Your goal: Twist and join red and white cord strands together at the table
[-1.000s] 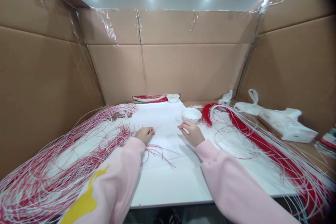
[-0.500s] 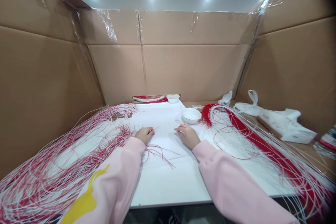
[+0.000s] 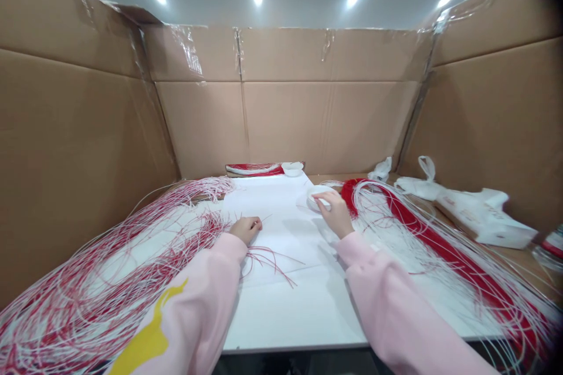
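Two-handed, we pinch red strands [image 3: 269, 256] in our left hand [image 3: 246, 228] while our right hand [image 3: 336, 212], fingers loose, could tip the bowl [image 3: 313, 193].

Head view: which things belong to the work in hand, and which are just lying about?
In the work: left hand, curled on the white sheet beside loose red strands; right hand, fingers on the small white bowl; red-and-white cord pile at left; red cord bundle at right.
Lying about: second bowl at the back; white plastic bags at right; cardboard walls.
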### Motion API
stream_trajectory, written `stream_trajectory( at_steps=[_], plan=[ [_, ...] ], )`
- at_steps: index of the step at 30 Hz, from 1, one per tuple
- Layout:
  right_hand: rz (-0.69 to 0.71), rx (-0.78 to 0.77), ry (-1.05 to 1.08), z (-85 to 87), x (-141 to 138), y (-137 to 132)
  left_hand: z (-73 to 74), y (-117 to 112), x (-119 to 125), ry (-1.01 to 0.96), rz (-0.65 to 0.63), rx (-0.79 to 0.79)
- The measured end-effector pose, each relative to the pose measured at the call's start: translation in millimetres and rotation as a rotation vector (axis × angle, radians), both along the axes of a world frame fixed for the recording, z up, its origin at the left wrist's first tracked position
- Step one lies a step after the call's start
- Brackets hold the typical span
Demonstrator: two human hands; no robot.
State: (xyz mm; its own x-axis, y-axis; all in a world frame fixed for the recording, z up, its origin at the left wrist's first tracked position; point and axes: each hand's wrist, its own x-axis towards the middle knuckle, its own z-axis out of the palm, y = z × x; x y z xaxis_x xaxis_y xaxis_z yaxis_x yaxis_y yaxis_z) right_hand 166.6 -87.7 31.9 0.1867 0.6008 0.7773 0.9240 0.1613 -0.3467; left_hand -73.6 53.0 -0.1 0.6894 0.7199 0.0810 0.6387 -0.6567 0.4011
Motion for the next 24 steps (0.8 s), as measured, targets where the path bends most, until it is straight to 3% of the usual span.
stream_trajectory(
  at_steps=[4, 8, 13, 24],
  plan=[
    [-0.228, -0.219, 0.092, 15.2, 35, 15, -1.1, 0, 1, -0.002, 0.002, 0.002],
    [-0.246, -0.468, 0.113, 11.4, 59, 36, -2.3, 1, 1, -0.01, 0.003, 0.008],
    [-0.332, -0.719, 0.125, 3.8, 62, 56, -2.6, 1, 1, -0.002, 0.005, -0.001],
    [-0.416, -0.794, 0.088, 8.0, 52, 66, 1.0, -2, 1, 0.004, 0.007, -0.011]
  ],
)
